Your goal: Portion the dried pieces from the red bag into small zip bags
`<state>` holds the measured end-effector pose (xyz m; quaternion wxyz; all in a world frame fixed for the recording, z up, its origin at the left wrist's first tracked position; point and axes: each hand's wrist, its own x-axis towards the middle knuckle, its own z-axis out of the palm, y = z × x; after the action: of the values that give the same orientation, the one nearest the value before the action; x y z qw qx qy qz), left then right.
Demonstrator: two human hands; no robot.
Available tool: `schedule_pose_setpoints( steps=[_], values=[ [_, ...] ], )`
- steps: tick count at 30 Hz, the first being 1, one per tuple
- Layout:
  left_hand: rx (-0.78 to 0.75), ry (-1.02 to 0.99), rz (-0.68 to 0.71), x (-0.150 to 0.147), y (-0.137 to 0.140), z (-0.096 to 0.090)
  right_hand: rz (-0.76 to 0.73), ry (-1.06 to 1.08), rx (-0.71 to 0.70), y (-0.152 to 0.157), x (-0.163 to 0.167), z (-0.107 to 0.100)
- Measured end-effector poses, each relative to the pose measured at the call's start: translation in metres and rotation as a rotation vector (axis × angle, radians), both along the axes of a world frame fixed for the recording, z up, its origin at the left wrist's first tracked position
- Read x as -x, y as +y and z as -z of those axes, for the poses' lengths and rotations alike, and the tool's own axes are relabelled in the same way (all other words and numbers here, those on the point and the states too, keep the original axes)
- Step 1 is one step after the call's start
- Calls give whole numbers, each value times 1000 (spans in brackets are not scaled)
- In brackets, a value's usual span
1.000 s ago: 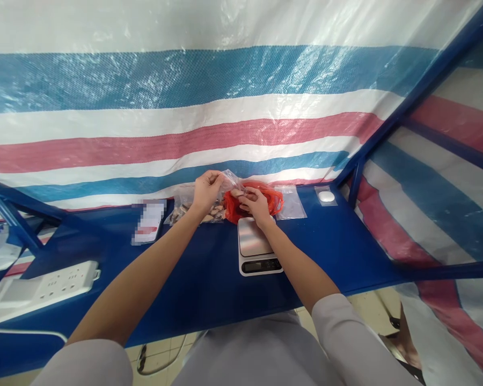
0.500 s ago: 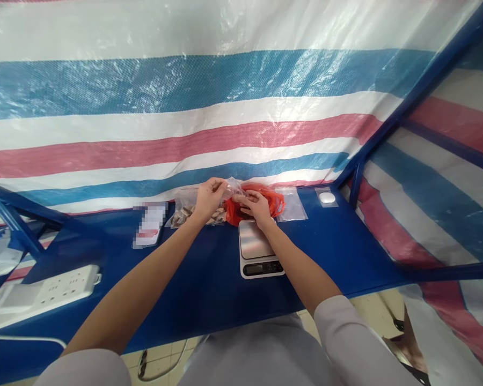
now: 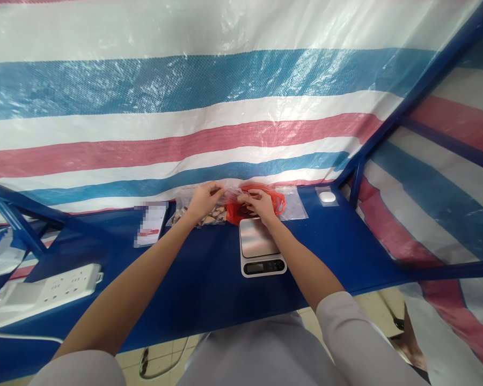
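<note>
My left hand (image 3: 204,201) is closed in a pinch on the edge of a clear plastic bag (image 3: 231,196). Under and beside it lie clear bags with brown and tan dried slices (image 3: 214,215) showing through. Just to the right, my right hand (image 3: 260,203) has its fingers bent together at the other end of the clear plastic, over an open red plastic bag (image 3: 277,199). Its fingertips partly hide what they grip. In front of the red bag stands a white kitchen scale (image 3: 259,244) with a metal plate, and my right wrist passes over its back corner.
A flat clear zip bag (image 3: 293,203) lies right of the red bag. Farther right is a white oval object (image 3: 327,198) on clear film. On the left are a phone (image 3: 152,222) and a white power strip (image 3: 66,289). Striped sheeting (image 3: 241,128) hangs behind the blue table (image 3: 209,284).
My left hand has moved slightly left and down, lowering the raised clear plastic and stretching it between my hands. My right hand stays over the red bag.
</note>
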<state>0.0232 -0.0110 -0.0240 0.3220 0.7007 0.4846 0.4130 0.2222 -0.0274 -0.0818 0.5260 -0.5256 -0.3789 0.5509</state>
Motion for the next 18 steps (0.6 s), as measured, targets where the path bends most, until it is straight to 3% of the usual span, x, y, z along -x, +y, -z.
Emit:
schedule_pose_setpoints(
  steps=[9,18],
  values=[
    [7,79,63,3,-3,-8,-53,112,77,1,-3,-5],
    [4,77,54,-1,-6,-12,-90,38,-1,4,-2,-1]
  ],
)
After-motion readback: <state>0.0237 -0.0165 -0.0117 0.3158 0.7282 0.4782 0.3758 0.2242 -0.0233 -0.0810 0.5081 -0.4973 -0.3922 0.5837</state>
